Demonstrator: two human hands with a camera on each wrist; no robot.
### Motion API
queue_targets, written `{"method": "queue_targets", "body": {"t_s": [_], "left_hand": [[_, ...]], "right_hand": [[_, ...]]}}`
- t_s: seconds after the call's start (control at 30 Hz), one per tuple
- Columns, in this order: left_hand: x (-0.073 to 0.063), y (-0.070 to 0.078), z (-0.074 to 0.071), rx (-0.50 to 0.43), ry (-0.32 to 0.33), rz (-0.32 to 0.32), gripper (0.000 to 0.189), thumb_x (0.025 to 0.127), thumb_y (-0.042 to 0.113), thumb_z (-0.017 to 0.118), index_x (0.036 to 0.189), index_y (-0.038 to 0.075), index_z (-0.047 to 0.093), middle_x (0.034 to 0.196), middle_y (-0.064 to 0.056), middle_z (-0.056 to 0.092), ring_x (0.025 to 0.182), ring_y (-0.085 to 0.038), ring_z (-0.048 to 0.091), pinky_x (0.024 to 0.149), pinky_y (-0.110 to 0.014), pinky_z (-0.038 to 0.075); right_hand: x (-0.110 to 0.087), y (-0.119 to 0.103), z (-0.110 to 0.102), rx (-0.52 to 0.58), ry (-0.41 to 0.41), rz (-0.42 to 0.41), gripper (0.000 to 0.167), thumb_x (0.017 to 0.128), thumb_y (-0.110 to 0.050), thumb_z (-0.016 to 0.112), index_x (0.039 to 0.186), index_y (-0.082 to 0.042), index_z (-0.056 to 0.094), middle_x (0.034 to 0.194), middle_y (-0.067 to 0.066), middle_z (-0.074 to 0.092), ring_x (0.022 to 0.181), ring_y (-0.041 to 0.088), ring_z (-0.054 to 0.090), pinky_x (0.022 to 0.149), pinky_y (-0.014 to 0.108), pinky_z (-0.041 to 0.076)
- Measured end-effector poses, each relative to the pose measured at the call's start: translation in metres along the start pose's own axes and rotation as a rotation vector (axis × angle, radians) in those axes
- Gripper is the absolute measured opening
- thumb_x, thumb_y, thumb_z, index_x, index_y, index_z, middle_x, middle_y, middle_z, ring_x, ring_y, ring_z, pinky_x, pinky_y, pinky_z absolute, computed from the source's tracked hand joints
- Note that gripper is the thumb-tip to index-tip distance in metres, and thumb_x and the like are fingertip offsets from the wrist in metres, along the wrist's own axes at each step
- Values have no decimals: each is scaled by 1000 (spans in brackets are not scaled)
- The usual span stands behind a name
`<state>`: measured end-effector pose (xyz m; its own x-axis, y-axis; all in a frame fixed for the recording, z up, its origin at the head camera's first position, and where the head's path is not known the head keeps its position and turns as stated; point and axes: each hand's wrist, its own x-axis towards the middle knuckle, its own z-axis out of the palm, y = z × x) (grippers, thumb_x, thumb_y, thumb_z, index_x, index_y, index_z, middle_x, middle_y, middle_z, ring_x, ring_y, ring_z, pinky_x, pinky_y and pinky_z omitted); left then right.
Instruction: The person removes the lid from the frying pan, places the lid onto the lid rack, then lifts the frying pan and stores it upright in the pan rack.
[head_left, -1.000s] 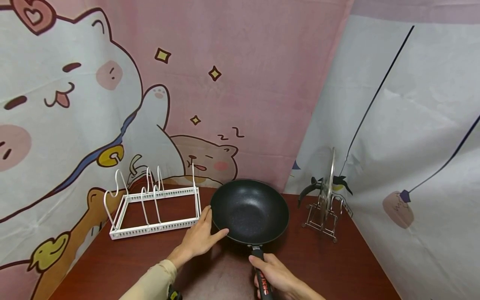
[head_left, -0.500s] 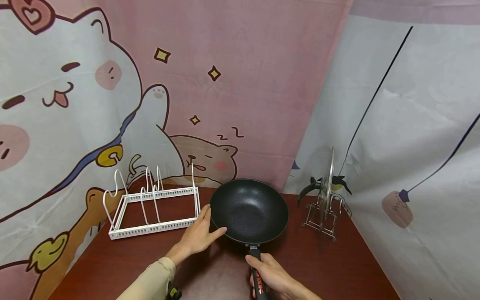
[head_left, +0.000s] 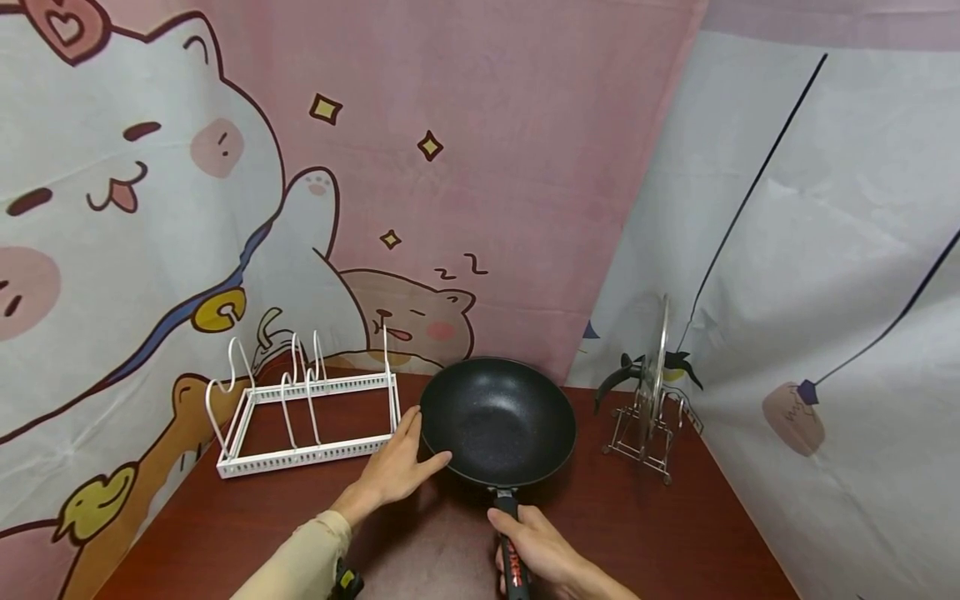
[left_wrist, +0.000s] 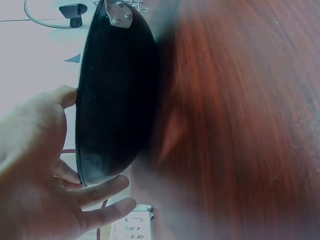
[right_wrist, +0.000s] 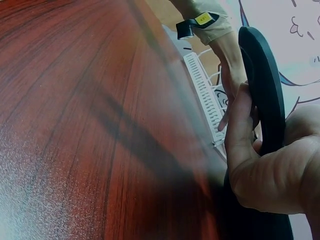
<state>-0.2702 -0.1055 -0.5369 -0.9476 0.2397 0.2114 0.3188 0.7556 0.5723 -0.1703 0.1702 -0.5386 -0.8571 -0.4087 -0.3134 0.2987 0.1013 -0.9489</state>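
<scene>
A black wok (head_left: 497,421) with a long black handle (head_left: 512,550) is at the middle of the table in the head view. My right hand (head_left: 536,542) grips that handle, thumb along its top; the right wrist view shows the fingers wrapped round the handle (right_wrist: 265,85). My left hand (head_left: 396,467) touches the wok's left rim with its thumb and fingers spread apart. In the left wrist view, the left hand (left_wrist: 45,165) has fairly straight fingers at the rim, beside the wok's dark outer side (left_wrist: 117,95).
To the left stands a white rack (head_left: 307,452) with upright wire dividers, close to my left fingertips. A wire stand (head_left: 641,450) at the right holds a glass lid (head_left: 660,358) on edge. Printed curtains (head_left: 525,167) hang behind the reddish-brown table (head_left: 637,533).
The wok's handle and my right hand have shifted slightly to the left. My left hand stays at the rim, almost unmoved.
</scene>
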Motion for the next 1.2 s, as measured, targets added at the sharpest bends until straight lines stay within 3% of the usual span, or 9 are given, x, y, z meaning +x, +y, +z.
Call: {"method": "queue_targets", "body": {"t_s": [0.3,0.4,0.57,0.73,0.97,1.1,1.2], "left_hand": [[-9,-5,13,-161,88,-75,94,106,54,72,172,-3,37,179,-28,37,166,-49,42,131,-70,40],[-15,-4,15,-225,123,-126,89,107,50,70,173,1,36,178,-25,42,163,-47,48,131,-68,40],[-24,3,13,-274,198,-169,67,108,43,71,161,6,53,157,-19,65,139,-39,69,118,-60,53],[-34,13,10,-263,244,-144,35,107,38,73,130,11,69,125,-10,75,120,-33,73,102,-49,57],[-49,25,13,-239,180,-106,13,104,40,76,104,28,73,103,11,76,95,-7,72,85,-30,56],[-56,30,18,-237,113,-45,14,107,41,73,97,31,73,97,14,74,91,-1,68,80,-27,53],[-58,35,21,-278,51,-10,17,109,42,71,98,30,75,94,14,76,92,0,73,79,-26,55]], "right_hand": [[-3,-1,-3,69,-32,55,34,116,-41,63,113,-8,55,77,4,68,61,15,73,62,31,65],[-5,-1,-4,91,-57,63,36,116,-40,63,118,-5,57,79,4,70,64,15,75,66,31,66],[-9,-1,-7,100,-93,60,35,115,-39,62,116,-5,58,80,4,70,67,16,75,68,31,66],[-12,-1,-10,81,-149,53,36,116,-39,61,117,-3,64,84,2,72,73,13,77,69,28,66],[-16,0,-14,66,-195,49,38,117,-37,59,126,-1,66,90,1,74,80,11,79,72,24,66],[-17,0,-15,70,-204,56,38,117,-37,58,126,-1,67,92,1,74,82,10,78,75,25,67],[-19,1,-17,65,-205,62,39,117,-38,58,127,-2,68,94,1,76,85,10,78,78,25,67]]}}
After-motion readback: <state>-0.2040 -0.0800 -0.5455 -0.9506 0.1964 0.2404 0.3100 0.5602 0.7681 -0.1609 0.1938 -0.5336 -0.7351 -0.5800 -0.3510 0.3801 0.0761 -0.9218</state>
